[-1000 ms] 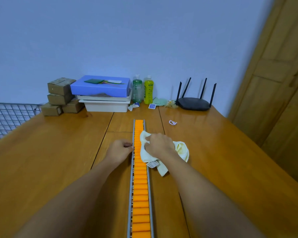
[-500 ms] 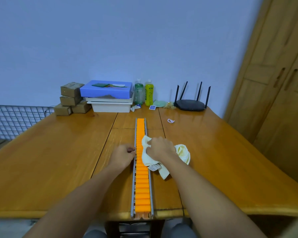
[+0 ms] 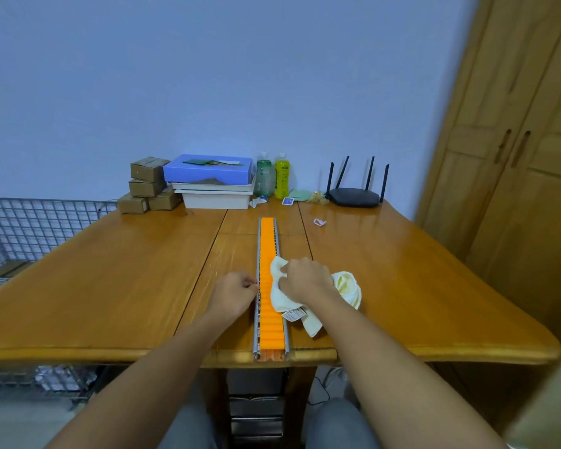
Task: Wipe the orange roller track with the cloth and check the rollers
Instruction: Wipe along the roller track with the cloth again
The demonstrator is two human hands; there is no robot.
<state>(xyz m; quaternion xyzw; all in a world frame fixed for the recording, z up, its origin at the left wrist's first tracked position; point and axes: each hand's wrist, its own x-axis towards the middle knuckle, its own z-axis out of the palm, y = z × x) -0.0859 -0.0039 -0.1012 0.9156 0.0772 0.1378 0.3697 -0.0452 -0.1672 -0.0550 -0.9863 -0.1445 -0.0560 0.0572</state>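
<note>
Right now the right hand [image 3: 306,280] presses a bunched white cloth [image 3: 280,296] onto the orange roller track [image 3: 268,254], fingers clenched in the fabric; the track runs lengthwise down the middle of the wooden bench [image 3: 110,286]. Left hand [image 3: 235,293] sits curled against the track's left rail, fingers pinched at its edge.

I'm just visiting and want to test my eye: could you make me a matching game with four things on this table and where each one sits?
Things:
1. cloth
2. router
3. blue box
4. left hand

Places:
A. on top of white trays
B. far right of the table's back edge
C. under the right hand, on the orange roller track
D. against the track's left rail

Pairs: 1-C, 2-B, 3-A, 4-D
</note>
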